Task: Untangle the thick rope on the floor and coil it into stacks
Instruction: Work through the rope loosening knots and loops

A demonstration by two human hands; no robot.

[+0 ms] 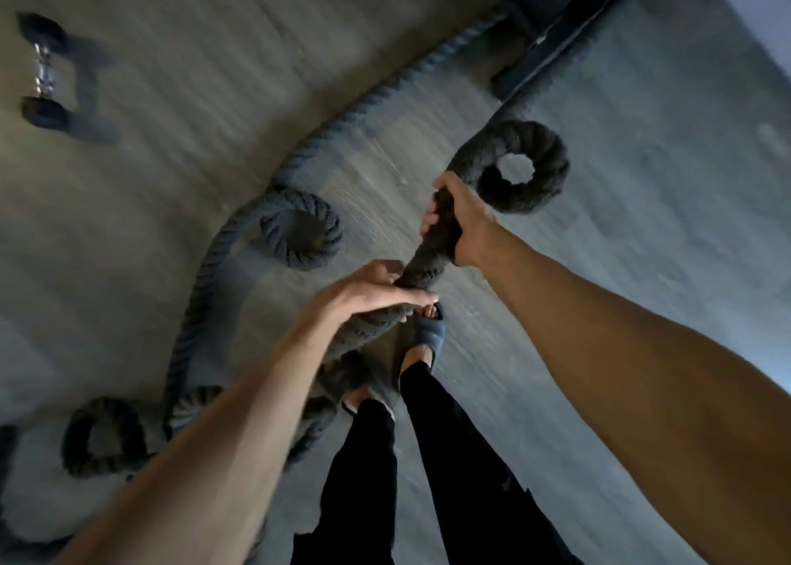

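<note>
Floor (642, 222) lies wide around rope (428, 260); right hand (462, 226) grips.

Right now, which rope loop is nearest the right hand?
The upper-right loop, just past the right hand gripping its strand; the middle loop and lower-left loop lie farther off.

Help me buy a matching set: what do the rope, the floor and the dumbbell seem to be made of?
The rope: dark twisted fibre, matte and fuzzy. Spiral strands show, but whether synthetic or natural is unclear.
The floor: grey wood-grain planks with a low sheen, possibly laminate or vinyl.
The dumbbell: shiny metal handle and matte dark heads, perhaps rubber, though it is blurred.
</note>
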